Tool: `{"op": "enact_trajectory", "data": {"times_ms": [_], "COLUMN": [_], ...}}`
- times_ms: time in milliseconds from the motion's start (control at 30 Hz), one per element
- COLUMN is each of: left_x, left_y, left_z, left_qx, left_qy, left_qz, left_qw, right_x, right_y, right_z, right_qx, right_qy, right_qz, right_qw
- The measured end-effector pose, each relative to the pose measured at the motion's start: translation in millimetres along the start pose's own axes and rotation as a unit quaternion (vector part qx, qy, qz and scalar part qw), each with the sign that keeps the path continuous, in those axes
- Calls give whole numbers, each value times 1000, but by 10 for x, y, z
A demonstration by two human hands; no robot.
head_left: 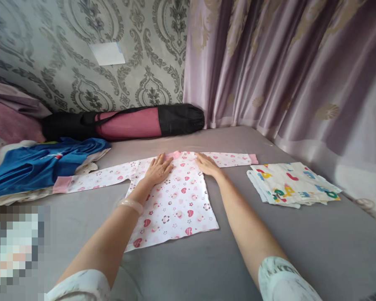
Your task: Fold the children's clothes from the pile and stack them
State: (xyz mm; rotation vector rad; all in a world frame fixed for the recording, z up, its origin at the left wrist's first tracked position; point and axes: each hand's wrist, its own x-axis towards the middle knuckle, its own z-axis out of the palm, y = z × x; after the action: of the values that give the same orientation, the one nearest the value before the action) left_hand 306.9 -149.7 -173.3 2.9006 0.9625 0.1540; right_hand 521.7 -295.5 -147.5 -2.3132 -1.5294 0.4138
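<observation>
A small long-sleeved shirt (175, 209), white with pink hearts and flowers, is spread on the grey bed sheet (238, 259), its sleeves stretched out to both sides. Pink trim marks the collar and cuffs. My left hand (159, 169) lies flat on the upper left of the shirt, fingers spread, with a pale bangle on the wrist. Over at the shirt's right shoulder, my right hand (207, 164) rests with fingers extended on the fabric. Neither hand grasps anything.
To the right sits a stack of folded clothes (294, 182) with colourful letters. A blue garment (47, 161) is heaped at the left over other clothes. Along the wall lies a long black and pink bag (128, 123). Purple curtains (253, 62) hang at the right.
</observation>
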Motion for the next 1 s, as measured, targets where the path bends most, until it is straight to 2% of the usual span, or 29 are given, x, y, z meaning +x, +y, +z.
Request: {"op": "enact_trajectory", "data": {"times_ms": [33, 100, 167, 233, 367, 433, 600, 833, 933, 1000], "left_x": [-1, -1, -1, 1, 3, 0, -5, -8, 35, 106], "left_y": [-1, -3, -6, -10, -13, -8, 14, 13, 75, 177], "left_z": [-1, -1, 5, 12, 16, 8, -21, -25, -26, -27], "left_qx": [1, 4, 6, 11, 15, 16, 10, -9, -22, -33], "left_qy": [2, 3, 2, 3, 5, 5, 1, 8, 52, 94], "left_qz": [0, 1, 3, 4, 0, -2, -7, -13, -17, 5], "left_qw": [1000, 1000, 1000, 1000, 1000, 1000, 1000, 1000, 998, 995], "right_x": [2, -17, -75, -163, -298, -303, -243, -264, -281, -281], "right_y": [69, 255, 478, 700, 1016, 1099, 1179, 1143, 1117, 1108], "right_z": [-86, -282, -471, -609, -697, -684, -633, -634, -658, -676], "right_qx": [17, 18, -26, -60, -75, -73, -68, -48, -37, -13], "right_qy": [18, 93, 179, 227, 221, 204, 186, 241, 281, 311], "right_qz": [8, 60, 142, 230, 407, 456, 467, 454, 427, 403], "right_qw": [1000, 994, 973, 945, 883, 863, 862, 856, 859, 861]}}
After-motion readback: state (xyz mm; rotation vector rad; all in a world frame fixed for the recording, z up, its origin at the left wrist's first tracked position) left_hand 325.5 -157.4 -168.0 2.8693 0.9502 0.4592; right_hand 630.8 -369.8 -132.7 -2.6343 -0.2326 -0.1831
